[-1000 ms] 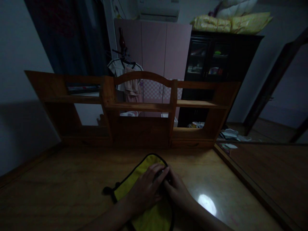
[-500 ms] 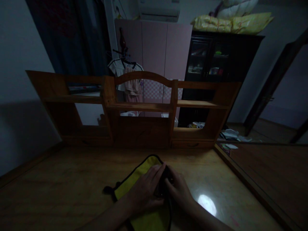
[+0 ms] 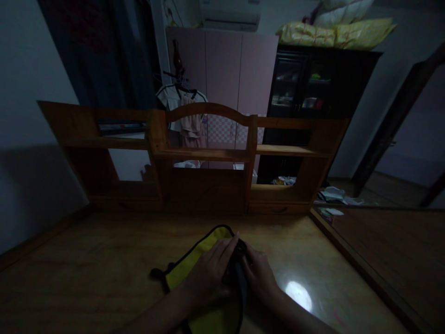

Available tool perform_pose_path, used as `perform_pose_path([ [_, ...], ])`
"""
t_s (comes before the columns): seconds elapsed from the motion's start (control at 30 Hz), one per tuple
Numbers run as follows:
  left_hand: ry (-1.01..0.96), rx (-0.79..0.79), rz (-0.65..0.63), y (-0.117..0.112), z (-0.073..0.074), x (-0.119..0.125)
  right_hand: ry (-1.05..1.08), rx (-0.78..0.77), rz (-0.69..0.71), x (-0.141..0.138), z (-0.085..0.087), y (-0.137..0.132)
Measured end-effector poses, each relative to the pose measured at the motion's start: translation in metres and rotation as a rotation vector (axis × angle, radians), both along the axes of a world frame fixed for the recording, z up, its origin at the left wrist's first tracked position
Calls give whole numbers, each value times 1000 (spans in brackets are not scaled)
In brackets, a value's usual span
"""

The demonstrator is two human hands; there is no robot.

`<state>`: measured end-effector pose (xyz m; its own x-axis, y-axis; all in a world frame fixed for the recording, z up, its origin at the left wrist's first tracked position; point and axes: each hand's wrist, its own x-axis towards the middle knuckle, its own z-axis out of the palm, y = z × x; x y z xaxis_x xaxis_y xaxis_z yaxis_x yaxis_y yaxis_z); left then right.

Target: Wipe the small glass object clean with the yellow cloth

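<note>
A yellow cloth (image 3: pixel 205 246) with a black border and a loop at its left corner lies on the wooden desk. On top of it, my left hand (image 3: pixel 210 266) is closed around a small dark object (image 3: pixel 239 249) with a rounded upper end. Its kind is too dark to make out. My right hand (image 3: pixel 260 276) grips from the other side, fingers bent, at a grey fold of the cloth (image 3: pixel 241 276) raised against the object. Both hands hide most of the object.
A wooden desktop shelf (image 3: pixel 205 155) spans the back of the desk (image 3: pixel 114 260). A bright light reflection (image 3: pixel 298 296) lies right of my hands. A raised wooden edge (image 3: pixel 347 257) borders the right side. Behind stand pink wardrobe doors (image 3: pixel 222 74) and a dark cabinet (image 3: pixel 344 83).
The right side of the cloth is now folded up against the dark object, showing its grey face. My right fingers have shifted along it, and the left hand has barely moved.
</note>
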<state>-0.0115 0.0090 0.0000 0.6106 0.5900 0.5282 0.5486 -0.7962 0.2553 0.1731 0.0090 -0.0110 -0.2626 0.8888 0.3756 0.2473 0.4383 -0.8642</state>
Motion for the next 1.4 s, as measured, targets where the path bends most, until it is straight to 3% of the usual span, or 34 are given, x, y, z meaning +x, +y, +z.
perform_pose_path([
  [0.27,-51,-7,77,0,-3,-2,27,-24,-63,1,-3,1],
  [0.5,-99,-54,142,0,-7,-4,365,-326,-50,-4,6,4],
  [0.7,-278,-164,193,-3,1,-2,663,-600,211,-8,13,6],
  [0.9,-280,-165,204,-2,-3,-3,724,-650,281,-9,12,5],
  [1.03,-136,2,101,3,-12,-5,592,-540,271,-6,10,8],
  [1.2,19,211,-8,2,-9,-3,312,-216,151,-5,10,4],
  [1.4,80,242,-40,0,-2,2,83,6,-58,-2,7,0],
])
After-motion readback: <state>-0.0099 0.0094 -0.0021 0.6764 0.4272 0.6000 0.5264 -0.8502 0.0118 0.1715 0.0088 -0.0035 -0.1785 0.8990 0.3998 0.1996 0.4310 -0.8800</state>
